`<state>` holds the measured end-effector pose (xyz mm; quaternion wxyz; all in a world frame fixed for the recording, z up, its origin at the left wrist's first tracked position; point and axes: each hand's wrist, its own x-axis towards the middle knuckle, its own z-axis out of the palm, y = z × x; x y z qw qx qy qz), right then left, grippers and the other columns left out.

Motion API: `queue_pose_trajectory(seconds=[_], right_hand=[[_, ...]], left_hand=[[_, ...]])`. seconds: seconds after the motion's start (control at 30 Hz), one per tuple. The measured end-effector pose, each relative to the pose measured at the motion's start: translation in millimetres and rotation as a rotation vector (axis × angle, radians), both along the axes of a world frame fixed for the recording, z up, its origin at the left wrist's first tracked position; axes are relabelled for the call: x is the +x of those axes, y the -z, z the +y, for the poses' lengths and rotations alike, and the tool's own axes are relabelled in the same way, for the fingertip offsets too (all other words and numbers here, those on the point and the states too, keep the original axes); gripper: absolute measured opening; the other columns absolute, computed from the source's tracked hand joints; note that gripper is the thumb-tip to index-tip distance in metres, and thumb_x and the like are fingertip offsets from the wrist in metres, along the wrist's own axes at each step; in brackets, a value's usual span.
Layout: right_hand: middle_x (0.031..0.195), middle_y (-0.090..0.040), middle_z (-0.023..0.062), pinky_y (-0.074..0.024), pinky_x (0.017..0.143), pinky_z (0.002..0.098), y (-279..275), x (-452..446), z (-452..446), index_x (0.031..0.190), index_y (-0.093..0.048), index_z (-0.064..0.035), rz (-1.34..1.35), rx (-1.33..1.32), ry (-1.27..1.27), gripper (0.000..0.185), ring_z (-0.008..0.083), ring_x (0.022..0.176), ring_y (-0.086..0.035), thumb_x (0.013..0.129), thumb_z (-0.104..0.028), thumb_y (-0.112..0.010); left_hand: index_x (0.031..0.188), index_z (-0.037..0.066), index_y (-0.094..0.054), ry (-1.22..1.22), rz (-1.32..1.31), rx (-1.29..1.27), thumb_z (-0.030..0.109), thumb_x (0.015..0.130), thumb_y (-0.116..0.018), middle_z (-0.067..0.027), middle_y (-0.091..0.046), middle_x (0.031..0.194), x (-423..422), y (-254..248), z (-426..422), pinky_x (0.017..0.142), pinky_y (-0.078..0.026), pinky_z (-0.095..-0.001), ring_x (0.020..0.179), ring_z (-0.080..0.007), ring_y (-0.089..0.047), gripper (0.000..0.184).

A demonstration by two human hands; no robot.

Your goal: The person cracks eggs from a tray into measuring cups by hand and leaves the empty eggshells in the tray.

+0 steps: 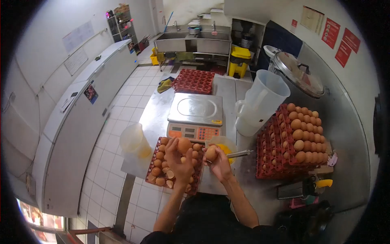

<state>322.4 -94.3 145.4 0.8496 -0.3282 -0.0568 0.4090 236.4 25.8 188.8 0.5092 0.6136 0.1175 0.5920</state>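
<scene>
Over a red tray [152, 179] of brown eggs and some broken shells, my left hand [180, 162] holds a brown egg [184, 145] between its fingers and thumb. To its right, my right hand [221, 166] is closed around another egg [211, 153]. Just beyond that hand is a clear container [215, 141] with yellow liquid, and a metal utensil [239, 154] sticks out to the right beside it. Part of the container is hidden by my right hand.
A scale [195, 109] lies beyond the tray, with red trays [194, 80] behind it. A tall jug [262, 101] and stacked egg trays [276, 150] stand at right. At left is a translucent jug [133, 138] holding some yellow liquid.
</scene>
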Motion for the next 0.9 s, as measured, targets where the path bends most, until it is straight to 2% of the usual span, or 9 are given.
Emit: queue_pose_trajectory(seconds=[0.07,0.13,0.17,0.4,0.47,0.57,0.63,0.73,0.9], right_hand=[[0.12,-0.061,0.0114,-0.0499,0.074,0.0355,1,7,3,0.13,-0.051,-0.0095,-0.012,0.044,0.025,0.033,0.0212,0.089,-0.062,0.107,-0.032,-0.042],[0.121,-0.061,0.0095,-0.0511,0.078,0.0363,-3,8,9,0.129,-0.052,-0.011,-0.003,-0.035,0.165,0.033,0.0208,0.091,-0.062,0.107,-0.034,-0.043],[0.121,-0.061,0.0095,-0.0511,0.078,0.0363,-2,11,5,0.129,-0.052,-0.011,-0.011,-0.034,0.171,0.033,0.0208,0.091,-0.062,0.107,-0.034,-0.043],[0.115,-0.061,0.0037,-0.0523,0.084,0.0355,22,32,-16,0.128,-0.055,-0.0136,0.02,-0.087,0.193,0.032,0.0175,0.097,-0.062,0.106,-0.036,-0.048],[0.118,-0.059,0.0048,-0.0516,0.085,0.0345,14,29,-18,0.131,-0.053,-0.0128,0.038,-0.143,0.237,0.035,0.0176,0.103,-0.061,0.105,-0.037,-0.05],[0.119,-0.06,0.0063,-0.0534,0.089,0.0356,1,33,-27,0.134,-0.054,-0.0105,-0.211,-0.288,0.198,0.037,0.0196,0.104,-0.063,0.102,-0.028,-0.057],[0.117,-0.067,0.0087,-0.0544,0.086,0.0316,-1,37,-29,0.132,-0.058,-0.0048,-0.838,-0.539,0.353,0.035,0.0155,0.102,-0.065,0.099,-0.015,-0.062],[0.122,-0.068,0.014,-0.0543,0.092,0.0328,-28,34,-39,0.137,-0.057,-0.0053,-1.08,-0.764,0.372,0.044,0.0187,0.107,-0.067,0.094,-0.011,-0.068],[0.119,-0.07,0.0181,-0.0557,0.092,0.0349,-33,43,-44,0.134,-0.06,-0.0059,-1.096,-0.745,0.266,0.044,0.0232,0.106,-0.069,0.092,-0.014,-0.071]], left_hand=[[0.132,-0.002,-0.058,0.052,0.012,-0.09,-0.004,0.086,-0.074,-0.0154,-0.058,0.132,13,19,-18,0.109,-0.045,-0.0366,0.126,-0.0254,-0.057,0.049],[0.135,-0.003,-0.056,0.161,0.38,0.212,-0.002,0.087,-0.074,-0.0163,-0.06,0.131,21,13,-31,0.108,-0.046,-0.0358,0.126,-0.0245,-0.057,0.051],[0.137,-0.003,-0.056,0.16,0.399,0.187,0.0,0.088,-0.075,-0.0168,-0.062,0.129,24,13,-34,0.106,-0.047,-0.0355,0.125,-0.0245,-0.058,0.052],[0.137,-0.002,-0.056,0.264,0.203,-0.208,0.002,0.09,-0.074,-0.0162,-0.061,0.13,52,30,-44,0.104,-0.05,-0.0328,0.123,-0.0247,-0.06,0.051],[0.141,-0.003,-0.052,0.417,0.389,0.07,0.004,0.094,-0.071,-0.0162,-0.06,0.131,53,29,-41,0.102,-0.052,-0.0312,0.122,-0.023,-0.06,0.052],[0.145,0.0,-0.05,0.548,0.329,-0.054,0.012,0.098,-0.069,-0.0168,-0.062,0.129,71,54,-22,0.097,-0.054,-0.0316,0.118,-0.0225,-0.063,0.051],[0.146,0.001,-0.05,0.622,0.304,-0.141,0.018,0.1,-0.068,-0.0175,-0.064,0.126,70,51,-11,0.095,-0.056,-0.0314,0.115,-0.0226,-0.065,0.052],[0.146,0.003,-0.052,0.829,0.512,-0.286,0.022,0.101,-0.067,-0.0142,-0.066,0.124,70,44,8,0.092,-0.056,-0.0297,0.112,-0.0215,-0.066,0.05],[0.146,0.003,-0.05,0.994,0.597,-0.087,0.025,0.1,-0.07,-0.0124,-0.066,0.126,76,48,23,0.089,-0.058,-0.0302,0.11,-0.0193,-0.066,0.055]])
